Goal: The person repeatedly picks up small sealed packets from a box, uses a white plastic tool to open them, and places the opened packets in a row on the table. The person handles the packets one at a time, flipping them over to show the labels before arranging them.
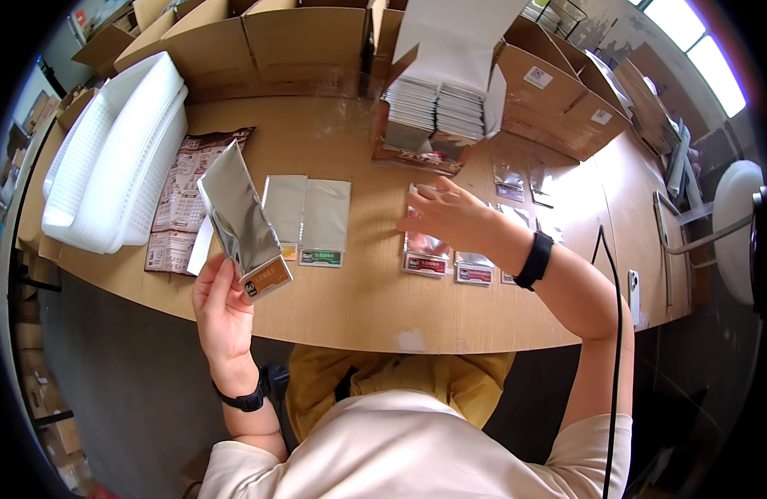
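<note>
My left hand (223,312) is raised at the table's front left, its thumb and fingers pinching the lower end of a silver foil sachet (238,208) with an orange label. The sachet is tilted, and I cannot tell whether it is one or a small stack. Over a red-labelled foil sachet (425,264) lying on the table, my right hand (450,209) has its fingers apart; whether the fingertips touch it is unclear. Between the hands lie a green-labelled sachet (325,216) and a sachet with a yellow-orange label (285,200). More sachets (473,273) lie right of the red one, partly under my forearm.
An opened box (433,150) packed with upright sachets stands at the back. White plastic baskets (121,158) and a brown printed sheet (180,208) occupy the left. Cardboard boxes (304,54) line the rear. A black cable (618,333) hangs beside my right arm, near a phone (634,295).
</note>
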Available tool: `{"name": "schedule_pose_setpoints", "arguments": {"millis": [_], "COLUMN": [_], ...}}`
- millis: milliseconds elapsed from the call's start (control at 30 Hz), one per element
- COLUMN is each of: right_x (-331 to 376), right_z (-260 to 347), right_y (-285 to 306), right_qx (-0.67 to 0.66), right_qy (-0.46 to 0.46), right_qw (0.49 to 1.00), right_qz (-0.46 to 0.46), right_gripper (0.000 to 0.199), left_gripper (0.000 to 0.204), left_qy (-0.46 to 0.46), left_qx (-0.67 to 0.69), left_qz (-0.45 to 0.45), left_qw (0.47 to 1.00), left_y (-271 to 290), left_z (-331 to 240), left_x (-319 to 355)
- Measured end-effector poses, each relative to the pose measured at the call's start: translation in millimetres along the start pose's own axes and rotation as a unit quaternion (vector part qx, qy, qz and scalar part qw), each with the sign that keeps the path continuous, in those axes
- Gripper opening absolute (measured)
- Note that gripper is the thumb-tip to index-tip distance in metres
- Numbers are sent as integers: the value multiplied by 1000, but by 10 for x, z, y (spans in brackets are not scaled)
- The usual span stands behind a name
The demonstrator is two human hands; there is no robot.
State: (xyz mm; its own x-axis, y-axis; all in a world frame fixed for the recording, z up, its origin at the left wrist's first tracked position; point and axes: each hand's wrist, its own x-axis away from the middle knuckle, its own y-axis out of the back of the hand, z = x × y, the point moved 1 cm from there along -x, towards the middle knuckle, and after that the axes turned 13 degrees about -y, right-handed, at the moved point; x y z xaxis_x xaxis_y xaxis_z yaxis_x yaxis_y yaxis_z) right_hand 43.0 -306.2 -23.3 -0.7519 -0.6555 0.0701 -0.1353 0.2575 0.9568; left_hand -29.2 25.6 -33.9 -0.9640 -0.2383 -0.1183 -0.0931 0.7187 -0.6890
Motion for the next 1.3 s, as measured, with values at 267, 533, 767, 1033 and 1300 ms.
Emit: {"name": "schedule_pose_setpoints", "arguments": {"millis": [267,533,767,1033,1300], "right_x": [-748,-991,-656,-274,-347], "right_z": [298,555,336,164,81], "right_y": [347,287,127,126,69], "right_qx": [-102,-141,-134,-131,-159], "right_qy": [39,85,97,51,51], "right_qw": [994,984,986,988,983], "right_qz": [-22,70,33,72,81], "right_gripper": [50,52,39,59,61], "left_gripper": [16,16,15,15,16], "left_qy": [-27,-35,-25,-14,-11], "left_qx": [2,-10,-6,2,-3], "left_qz": [-23,-76,-54,-38,-51], "left_qw": [999,996,998,999,999], "left_y": [170,323,375,331,290], "left_z": [-133,-255,-191,-133,-119], "left_x": [-70,-28,-25,-48,-46]}}
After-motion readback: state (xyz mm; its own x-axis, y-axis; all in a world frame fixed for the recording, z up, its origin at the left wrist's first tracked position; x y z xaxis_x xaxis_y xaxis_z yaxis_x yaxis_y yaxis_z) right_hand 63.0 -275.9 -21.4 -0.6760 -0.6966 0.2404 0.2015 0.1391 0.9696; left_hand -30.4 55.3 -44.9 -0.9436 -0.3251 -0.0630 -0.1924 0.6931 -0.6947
